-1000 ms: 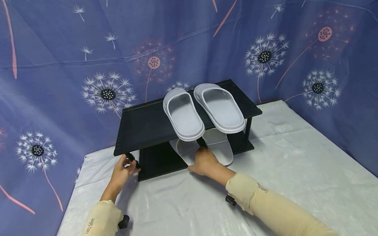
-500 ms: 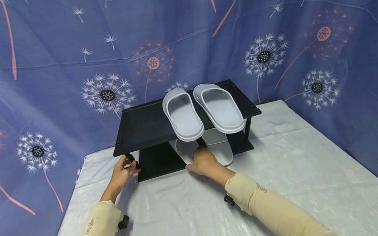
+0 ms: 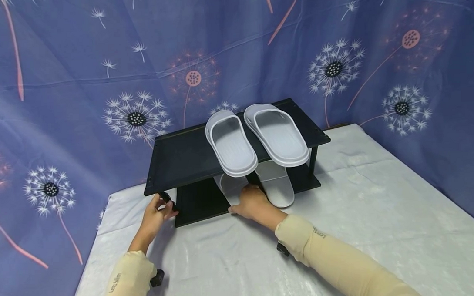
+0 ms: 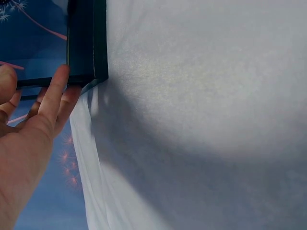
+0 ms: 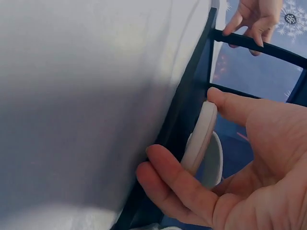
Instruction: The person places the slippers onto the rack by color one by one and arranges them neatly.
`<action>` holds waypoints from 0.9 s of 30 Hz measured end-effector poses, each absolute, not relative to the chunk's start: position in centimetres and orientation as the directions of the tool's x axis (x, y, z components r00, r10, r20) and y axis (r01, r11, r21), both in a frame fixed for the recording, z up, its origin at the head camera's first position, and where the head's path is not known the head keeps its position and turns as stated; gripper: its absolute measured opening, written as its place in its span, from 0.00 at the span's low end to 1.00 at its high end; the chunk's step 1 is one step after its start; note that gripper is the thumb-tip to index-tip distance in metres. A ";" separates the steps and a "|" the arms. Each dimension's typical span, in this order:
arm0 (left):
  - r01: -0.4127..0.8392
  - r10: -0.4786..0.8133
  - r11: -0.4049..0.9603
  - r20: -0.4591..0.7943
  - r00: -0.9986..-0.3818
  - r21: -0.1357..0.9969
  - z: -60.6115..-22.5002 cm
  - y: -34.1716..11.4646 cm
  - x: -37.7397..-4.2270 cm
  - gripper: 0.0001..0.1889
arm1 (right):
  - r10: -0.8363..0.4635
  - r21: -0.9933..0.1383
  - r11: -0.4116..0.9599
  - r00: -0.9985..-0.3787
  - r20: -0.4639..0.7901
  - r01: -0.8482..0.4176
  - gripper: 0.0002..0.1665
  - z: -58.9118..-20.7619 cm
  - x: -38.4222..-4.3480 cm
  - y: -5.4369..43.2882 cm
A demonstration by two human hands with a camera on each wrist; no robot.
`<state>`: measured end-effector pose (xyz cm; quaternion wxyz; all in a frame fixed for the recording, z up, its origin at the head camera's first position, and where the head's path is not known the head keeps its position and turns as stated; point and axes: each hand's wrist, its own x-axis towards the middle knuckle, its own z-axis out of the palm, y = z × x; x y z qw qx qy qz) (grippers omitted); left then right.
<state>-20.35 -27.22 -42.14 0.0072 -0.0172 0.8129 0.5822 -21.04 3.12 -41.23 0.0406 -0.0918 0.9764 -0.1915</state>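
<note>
A black two-tier shoe rack (image 3: 178,161) stands at the back of the table. My left hand (image 3: 155,216) holds its front left post (image 3: 167,198), thumb and fingers on either side. On the lower shelf, my right hand (image 3: 255,204) grips the front end of the left grey slipper (image 3: 229,189). The right wrist view shows that slipper's sole edge (image 5: 199,139) between thumb and fingers. To its right lies the other lower slipper (image 3: 279,191), front end past the shelf edge. Two light grey slippers (image 3: 235,150) sit side by side on the upper shelf.
A white cloth (image 3: 225,261) covers the table. Behind it hangs a blue curtain (image 3: 249,47) with dandelion prints. The upper shelf's board overhangs the lower slippers and hides their rear parts. A right post (image 3: 313,160) supports the rack.
My right hand has shifted slightly left along the lower shelf with the left slipper. More black shelf shows between the two lower slippers. My left hand stays on the post.
</note>
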 end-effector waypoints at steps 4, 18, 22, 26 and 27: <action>-0.026 -0.015 0.341 -0.022 -1.000 0.940 -42.1 -27.2 -20.3 0.13 | -0.195 -0.353 0.921 -0.980 -0.045 -0.167 0.50 -41.6 -20.8 2.6; -0.033 -0.005 0.359 -0.033 -0.999 0.933 -42.3 -27.3 -20.4 0.15 | -0.208 -0.194 0.962 -0.976 -0.059 -0.193 0.51 -42.0 -20.4 1.9; -0.027 -0.004 0.350 -0.028 -1.000 0.936 -42.2 -27.3 -20.4 0.15 | -0.197 -0.194 0.965 -0.977 -0.081 -0.179 0.49 -41.9 -20.4 1.7; -0.032 -0.009 0.347 -0.031 -0.999 0.937 -42.2 -27.4 -20.4 0.14 | -0.184 -0.214 0.963 -0.980 -0.071 -0.165 0.47 -41.9 -20.4 1.7; -0.032 -0.010 0.343 -0.030 -1.000 0.939 -42.3 -27.4 -20.4 0.14 | -0.181 -0.219 0.962 -0.981 -0.062 -0.164 0.46 -41.8 -20.4 1.6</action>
